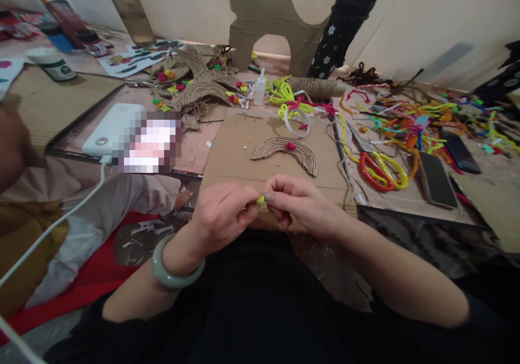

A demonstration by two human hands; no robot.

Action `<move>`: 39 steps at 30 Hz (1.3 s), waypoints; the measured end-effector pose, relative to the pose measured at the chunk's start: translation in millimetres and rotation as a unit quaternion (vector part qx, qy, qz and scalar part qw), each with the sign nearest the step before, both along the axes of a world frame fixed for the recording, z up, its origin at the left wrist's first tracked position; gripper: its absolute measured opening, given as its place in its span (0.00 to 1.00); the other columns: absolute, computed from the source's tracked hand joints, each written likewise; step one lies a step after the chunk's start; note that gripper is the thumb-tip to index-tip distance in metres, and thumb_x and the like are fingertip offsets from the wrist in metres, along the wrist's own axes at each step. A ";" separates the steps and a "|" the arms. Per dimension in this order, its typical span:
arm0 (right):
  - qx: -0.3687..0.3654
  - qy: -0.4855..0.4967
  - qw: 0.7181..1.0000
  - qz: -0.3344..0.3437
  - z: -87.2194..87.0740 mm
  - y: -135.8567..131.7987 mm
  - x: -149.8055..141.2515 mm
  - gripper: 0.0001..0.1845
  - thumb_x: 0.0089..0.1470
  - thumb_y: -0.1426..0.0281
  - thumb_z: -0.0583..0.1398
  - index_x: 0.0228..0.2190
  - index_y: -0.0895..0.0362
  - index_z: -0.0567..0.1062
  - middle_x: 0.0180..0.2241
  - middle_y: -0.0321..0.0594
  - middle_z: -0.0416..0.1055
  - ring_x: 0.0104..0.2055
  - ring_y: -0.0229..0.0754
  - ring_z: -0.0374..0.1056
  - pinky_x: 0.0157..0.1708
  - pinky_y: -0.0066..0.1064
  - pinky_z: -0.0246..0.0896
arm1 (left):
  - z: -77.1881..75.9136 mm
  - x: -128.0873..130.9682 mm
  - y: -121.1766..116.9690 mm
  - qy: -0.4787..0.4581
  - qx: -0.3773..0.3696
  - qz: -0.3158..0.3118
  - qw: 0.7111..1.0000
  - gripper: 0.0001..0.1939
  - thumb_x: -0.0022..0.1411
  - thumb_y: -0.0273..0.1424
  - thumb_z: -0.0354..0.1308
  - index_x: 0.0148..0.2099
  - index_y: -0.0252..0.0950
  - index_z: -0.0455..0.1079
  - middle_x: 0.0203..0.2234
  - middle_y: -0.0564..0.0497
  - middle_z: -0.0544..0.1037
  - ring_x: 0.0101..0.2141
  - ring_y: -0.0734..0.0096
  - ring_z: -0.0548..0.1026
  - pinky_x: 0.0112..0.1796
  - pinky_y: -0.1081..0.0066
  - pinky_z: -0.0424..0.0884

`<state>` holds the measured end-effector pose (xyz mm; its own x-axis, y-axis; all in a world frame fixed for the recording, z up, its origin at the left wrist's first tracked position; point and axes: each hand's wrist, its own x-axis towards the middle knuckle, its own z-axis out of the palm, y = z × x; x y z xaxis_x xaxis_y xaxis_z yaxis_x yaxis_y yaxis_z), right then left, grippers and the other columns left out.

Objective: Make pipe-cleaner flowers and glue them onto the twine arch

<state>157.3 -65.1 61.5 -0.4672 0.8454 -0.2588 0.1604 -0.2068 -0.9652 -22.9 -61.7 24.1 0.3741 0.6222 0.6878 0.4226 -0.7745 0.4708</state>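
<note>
My left hand (225,209) and my right hand (304,204) meet over the front of a cardboard sheet (231,147). Both are closed, with fingertips pinching one small piece of bright yellow cord (260,200); most of it is hidden by the fingers. Just beyond them lies an arch of coiled jute rope (284,150), with a small pink cord knot (290,145) on it. Behind the arch, a white tape ring (297,123) leans by a bundle of yellow cord (284,93). A small white glue bottle (260,89) stands upright at the sheet's back edge.
Red-and-yellow-handled scissors (377,166) and a dark phone (437,180) lie right, before a heap of coloured cords (422,115). More jute arches (207,90) are at back left. A white power bank (114,128) sits left, its cable (60,220) trailing past a seated person (101,207).
</note>
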 end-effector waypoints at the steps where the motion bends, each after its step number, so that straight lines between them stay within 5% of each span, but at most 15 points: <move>1: 0.007 0.016 1.000 -0.010 -1.6 0.1 -0.9 0.08 0.55 0.65 0.54 0.28 0.56 0.64 0.19 0.27 0.60 0.17 0.30 0.57 0.17 0.22 0.55 | -1.0 0.4 0.0 -0.028 -0.037 0.008 0.999 0.07 0.54 0.21 0.58 0.31 0.39 0.72 0.24 0.53 0.79 0.25 0.74 0.74 0.31 0.75 0.68; 3: 0.054 0.016 0.998 -0.022 -4.9 -0.2 -2.0 0.09 0.55 0.63 0.54 0.30 0.57 0.66 0.20 0.29 0.62 0.19 0.30 0.58 0.19 0.23 0.57 | -3.8 2.1 0.4 -0.120 -0.163 0.018 0.979 0.04 0.55 0.23 0.59 0.31 0.38 0.72 0.22 0.54 0.77 0.23 0.76 0.72 0.27 0.76 0.68; 7: 0.222 -0.098 0.970 -0.033 -10.4 -0.7 -3.1 0.08 0.55 0.67 0.58 0.35 0.58 0.72 0.23 0.32 0.67 0.23 0.31 0.60 0.24 0.24 0.57 | -8.8 8.8 3.4 -0.338 -0.391 -0.038 0.855 0.01 0.55 0.28 0.62 0.32 0.37 0.73 0.25 0.53 0.76 0.24 0.78 0.72 0.27 0.78 0.68; 9: 0.281 -0.151 0.948 -0.017 -12.3 0.2 -3.6 0.07 0.55 0.69 0.58 0.35 0.58 0.74 0.25 0.34 0.70 0.25 0.33 0.63 0.26 0.25 0.57 | -9.3 12.2 4.6 -0.389 -0.426 -0.074 0.813 0.03 0.52 0.29 0.65 0.29 0.36 0.74 0.26 0.54 0.76 0.25 0.79 0.71 0.26 0.79 0.68; 13: 0.375 -0.183 0.909 -0.010 -12.0 2.5 -1.6 0.09 0.56 0.73 0.55 0.31 0.58 0.76 0.27 0.37 0.74 0.28 0.34 0.66 0.29 0.25 0.58 | -8.5 13.0 4.3 -0.413 -0.458 -0.088 0.782 0.05 0.49 0.29 0.68 0.28 0.35 0.74 0.23 0.55 0.74 0.23 0.81 0.69 0.26 0.80 0.67; 18: 0.408 -0.234 0.883 -0.008 -3.9 0.8 2.3 0.08 0.54 0.75 0.56 0.30 0.61 0.77 0.24 0.37 0.73 0.25 0.33 0.65 0.26 0.24 0.56 | -7.8 6.1 2.3 -0.376 -0.462 -0.085 0.799 0.08 0.50 0.28 0.67 0.35 0.37 0.76 0.25 0.54 0.76 0.26 0.79 0.71 0.29 0.79 0.68; 23: 0.417 -0.263 0.870 0.001 -2.3 -1.2 2.0 0.08 0.54 0.75 0.57 0.31 0.61 0.77 0.25 0.38 0.74 0.25 0.34 0.65 0.26 0.24 0.55 | -3.9 2.9 1.3 -0.308 -0.424 -0.055 0.850 0.02 0.52 0.27 0.64 0.29 0.36 0.74 0.22 0.54 0.75 0.24 0.78 0.69 0.26 0.79 0.66; 31: 0.436 -0.294 0.850 0.012 -6.4 -1.6 0.5 0.08 0.54 0.74 0.56 0.31 0.61 0.76 0.25 0.38 0.73 0.25 0.35 0.65 0.26 0.25 0.54 | -2.1 1.1 1.1 -0.257 -0.410 -0.043 0.874 0.02 0.52 0.28 0.63 0.30 0.35 0.73 0.23 0.54 0.74 0.24 0.78 0.68 0.27 0.77 0.64; 35: 0.445 -0.251 0.859 -0.010 -6.1 -1.5 -1.6 0.08 0.53 0.77 0.55 0.30 0.61 0.75 0.26 0.38 0.73 0.26 0.34 0.65 0.27 0.25 0.56 | -4.8 -0.1 2.0 -0.272 -0.452 -0.064 0.847 0.02 0.54 0.27 0.61 0.29 0.36 0.72 0.22 0.56 0.72 0.24 0.79 0.67 0.27 0.78 0.63; 39: 0.383 -0.174 0.907 -0.032 -6.7 -2.0 -3.8 0.06 0.52 0.77 0.56 0.28 0.61 0.74 0.22 0.35 0.70 0.23 0.32 0.63 0.24 0.23 0.56 | -5.4 0.9 1.8 -0.279 -0.450 -0.085 0.844 0.02 0.55 0.27 0.61 0.29 0.36 0.73 0.25 0.55 0.73 0.28 0.78 0.69 0.32 0.77 0.65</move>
